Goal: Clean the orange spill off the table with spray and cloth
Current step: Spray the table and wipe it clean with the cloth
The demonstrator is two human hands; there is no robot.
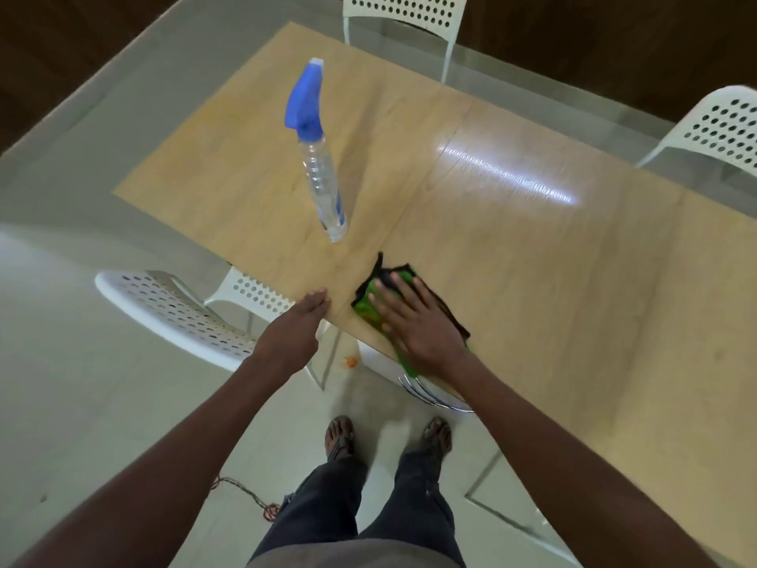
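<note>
A green and black cloth [366, 306] lies at the near edge of the wooden table [532, 260]. My right hand [413, 317] presses flat on the cloth with fingers spread. My left hand [295, 325] rests at the table's near edge just left of the cloth, fingers straight, holding nothing. A clear spray bottle [317, 157] with a blue trigger head stands upright on the table beyond the hands. A small orange spot [350, 361] shows on the floor under the table edge. No orange shows on the visible tabletop.
A white perforated chair [180, 313] stands at the table's near left. Two more white chairs, one [409, 14] at the far side and another [721, 129] at the right. My feet [389, 440] are on the tiled floor, a cord [245, 494] lies near them.
</note>
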